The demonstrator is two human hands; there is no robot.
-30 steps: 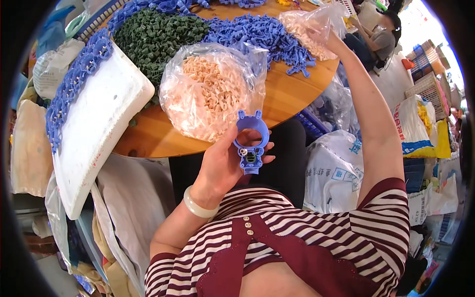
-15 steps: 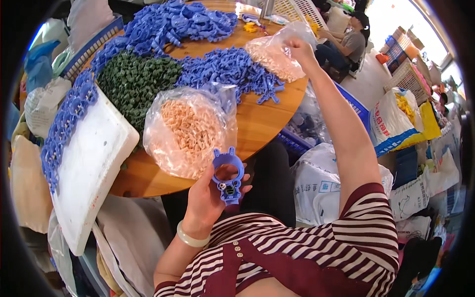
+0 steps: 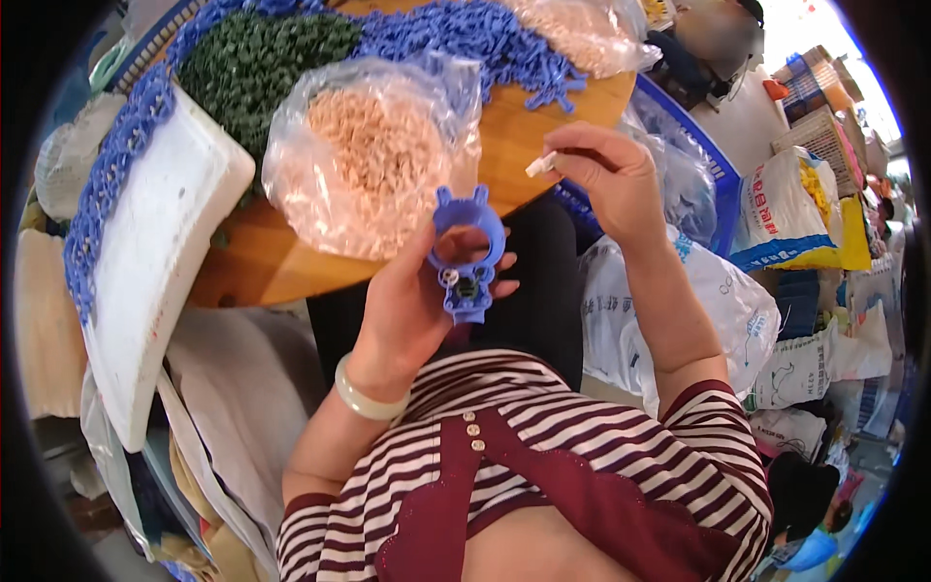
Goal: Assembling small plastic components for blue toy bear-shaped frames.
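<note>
Table: round wooden table (image 3: 543, 145) in front of us, crowded with a bag of pale pellets (image 3: 373, 155), a green heap (image 3: 257, 58), blue parts (image 3: 465, 34) and a white foam slab (image 3: 155, 262) on its left edge.
Surroundings: sacks and plastic bags (image 3: 698, 310) on the floor to our right.
Left hand: left hand (image 3: 417, 301) closed round the blue ring-shaped part (image 3: 467, 254), held upright above our lap, just off the table edge; a small dark insert sits in its lower lug.
Right hand: right hand (image 3: 606, 175) pinching a small white piece (image 3: 541, 165) between thumb and fingertips.
Change: a second ago our right arm was stretched to the far bag of pellets; now it is back, hand near the blue part but apart from it.
Read: we judge the pick is done, and the white piece is ready to go to the part.
</note>
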